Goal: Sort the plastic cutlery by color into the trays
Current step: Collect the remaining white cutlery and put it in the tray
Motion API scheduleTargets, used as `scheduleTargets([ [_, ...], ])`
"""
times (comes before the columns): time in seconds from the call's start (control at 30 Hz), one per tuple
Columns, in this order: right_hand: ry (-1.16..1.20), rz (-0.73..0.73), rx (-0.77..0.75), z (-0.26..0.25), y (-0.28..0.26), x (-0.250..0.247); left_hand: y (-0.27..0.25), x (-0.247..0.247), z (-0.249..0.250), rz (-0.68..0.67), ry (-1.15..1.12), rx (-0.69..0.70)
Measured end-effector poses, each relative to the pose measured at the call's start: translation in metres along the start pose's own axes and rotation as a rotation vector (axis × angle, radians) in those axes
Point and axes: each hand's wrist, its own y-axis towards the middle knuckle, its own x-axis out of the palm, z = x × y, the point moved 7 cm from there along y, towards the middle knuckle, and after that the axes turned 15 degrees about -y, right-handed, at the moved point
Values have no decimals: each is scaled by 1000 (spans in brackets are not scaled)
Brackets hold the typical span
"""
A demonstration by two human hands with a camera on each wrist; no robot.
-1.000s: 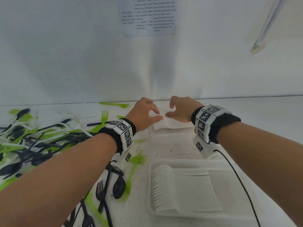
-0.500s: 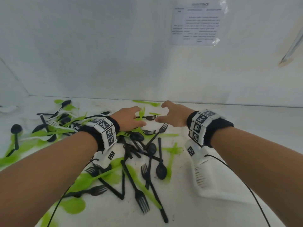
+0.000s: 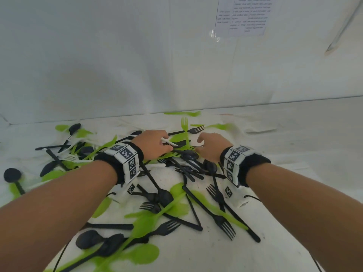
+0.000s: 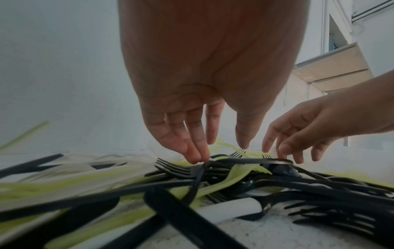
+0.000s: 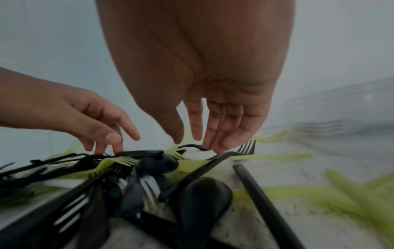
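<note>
A loose pile of black, green and white plastic cutlery (image 3: 176,173) covers the white table. My left hand (image 3: 167,146) reaches down onto its far part. Its straight fingers (image 4: 198,156) touch a black handle (image 4: 245,160), and the thumb stays apart. A white piece (image 3: 170,143) shows at its fingertips in the head view; I cannot tell if it is held. My right hand (image 3: 198,146) hovers just to the right, its fingers (image 5: 213,146) pointing down onto a black fork (image 5: 245,150). Another white piece (image 3: 198,143) lies at its thumb.
A green fork (image 3: 184,124) and a black fork (image 3: 194,129) lie beyond the hands, near the white back wall. More spoons and forks spread to the left (image 3: 64,154) and towards me. A blurred pale tray (image 5: 341,118) stands off to the right.
The view has swung left from the white trays to the cutlery pile. Both hands have moved over the pile and lowered their fingers onto it.
</note>
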Motion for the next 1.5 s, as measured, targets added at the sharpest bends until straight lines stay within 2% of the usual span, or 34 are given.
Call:
scheduleTargets([
  [0.2,71,62,108,17,35,-11,15,0,-7,6,-7,25],
  [0.3,16,28,142,21,59,-18,22,0,-13,20,-33,4],
  [0.47,-142,-88,132,23,98,-6,29,-3,-24,42,-40,-19],
  [0.63,-125,11,77,27,110,-6,34,-7,-31,88,-36,-25],
  [0.87,144,270,-12,8,100,-28,23,-8,-24,156,-60,-5],
  [1.03,550,333,-158,-27,69,-40,4,-19,-15,253,-155,10],
  [1.1,587,276,-244,-51,57,-42,-5,-26,-14,321,-261,6],
  [1.2,438,165,-299,-88,44,-36,-21,-37,-21,410,-369,-22],
  [1.37,316,-7,-267,-124,28,-8,-65,-50,-56,418,-188,-164],
  [1.5,263,-20,-270,-133,26,2,-102,-53,-93,413,-111,-240],
])
